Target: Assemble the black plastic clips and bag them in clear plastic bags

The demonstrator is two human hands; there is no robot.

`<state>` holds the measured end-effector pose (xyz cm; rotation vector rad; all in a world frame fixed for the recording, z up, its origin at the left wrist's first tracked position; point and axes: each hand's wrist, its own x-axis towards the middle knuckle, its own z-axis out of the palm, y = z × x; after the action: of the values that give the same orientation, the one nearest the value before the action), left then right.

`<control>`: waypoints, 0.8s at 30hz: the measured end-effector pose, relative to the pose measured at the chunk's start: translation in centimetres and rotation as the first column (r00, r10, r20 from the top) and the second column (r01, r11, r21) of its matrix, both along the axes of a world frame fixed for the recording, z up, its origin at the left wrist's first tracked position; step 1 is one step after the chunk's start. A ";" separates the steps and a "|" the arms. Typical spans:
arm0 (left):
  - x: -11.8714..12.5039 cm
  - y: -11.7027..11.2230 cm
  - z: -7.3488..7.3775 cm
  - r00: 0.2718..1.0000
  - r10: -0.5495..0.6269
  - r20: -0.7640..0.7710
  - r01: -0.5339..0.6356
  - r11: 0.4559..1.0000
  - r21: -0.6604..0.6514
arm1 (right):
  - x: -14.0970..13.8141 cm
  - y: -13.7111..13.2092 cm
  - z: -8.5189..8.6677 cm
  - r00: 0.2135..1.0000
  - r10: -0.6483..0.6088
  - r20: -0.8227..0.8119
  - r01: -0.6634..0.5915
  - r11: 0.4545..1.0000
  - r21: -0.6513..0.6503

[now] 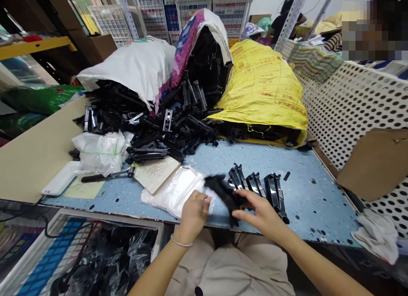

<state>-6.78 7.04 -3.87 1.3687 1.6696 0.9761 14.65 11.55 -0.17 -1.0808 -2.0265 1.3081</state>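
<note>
Head view shows the right hand (259, 213) pinching a blurred black plastic clip (223, 193) over the counter's (318, 194) near edge, left hand (193, 213) loosely curled on a clear bag (174, 190); it looks light, stiff and smooth, best gripped by its ends.

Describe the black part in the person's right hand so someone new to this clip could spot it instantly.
Start at the blue table and find the near edge, left of the row of glossy black parts. The black part is lifted off the table in the right hand, beside the white bag. Unlike its neighbours, it looks motion-blurred.
</note>
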 end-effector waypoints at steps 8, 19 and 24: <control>-1.6 2.6 -2.0 0.978 0.000 -0.210 0.000 1.000 0.003 | -3.4 -0.6 -0.9 0.778 -0.475 -0.410 0.061 0.707 -0.704; 0.1 1.3 -2.2 0.988 -0.001 -0.153 0.015 0.996 0.086 | -3.6 -0.4 -1.2 0.686 -0.555 -0.472 0.015 0.658 -0.753; -1.9 2.4 -1.8 1.000 -0.021 0.018 0.020 0.999 0.050 | -2.9 -0.9 -1.0 0.696 -0.552 -0.459 0.028 0.659 -0.751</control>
<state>-8.71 9.49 -5.68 1.4028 1.6244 1.0215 11.79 10.62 -1.19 -0.9767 -0.7342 1.9668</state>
